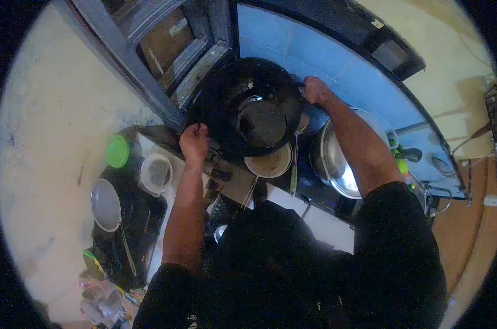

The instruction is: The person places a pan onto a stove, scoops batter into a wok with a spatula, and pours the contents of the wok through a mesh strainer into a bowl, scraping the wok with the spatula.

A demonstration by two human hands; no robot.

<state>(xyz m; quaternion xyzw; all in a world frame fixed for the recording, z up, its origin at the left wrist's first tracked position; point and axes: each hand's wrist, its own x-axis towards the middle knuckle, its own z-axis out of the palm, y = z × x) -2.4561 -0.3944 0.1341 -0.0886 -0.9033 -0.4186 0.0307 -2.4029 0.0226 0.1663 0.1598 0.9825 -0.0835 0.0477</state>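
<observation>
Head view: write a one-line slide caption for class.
Left hand and right hand grip opposite sides of a black wok.

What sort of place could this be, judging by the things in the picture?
Most likely a kitchen: there is a large black wok, a shiny metal pot to its right, and blue wall tiles behind them.

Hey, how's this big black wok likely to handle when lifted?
The wok looks broad and round, so probably bulky and fairly heavy. Its curved sides could make it rock. The glossy patch inside may be liquid, which might slosh if tilted.
</observation>
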